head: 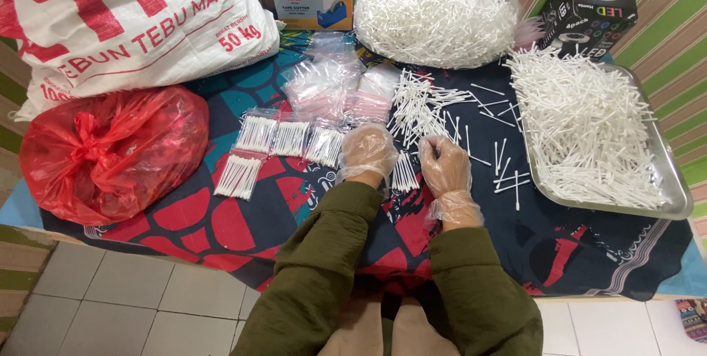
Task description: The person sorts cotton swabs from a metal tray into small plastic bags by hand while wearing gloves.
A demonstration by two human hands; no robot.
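Now gathering cotton swabs: left hand (367, 151) and right hand (444, 164), both in thin clear gloves, close side by side but not touching, down on the patterned desk (221, 216). Between the hands, a small bundle of swabs (404, 172), long axis running away from the body, tips pointing toward the far side, sticks roughly parallel. Right hand curled, fingertips at loose swabs (423, 109) just beyond; left hand half closed next to the bundle, impossible to tell if pinching anything. Judged step: counting out and squaring one portion. Next move probably calling for even ends and a tight pinch, so no stick slips out crooked. Left of the left hand, filled small packets (291, 137) in a row; beyond them, empty clear bags (324, 80). Right of the right hand, metal tray (674, 194) heaped with swabs.
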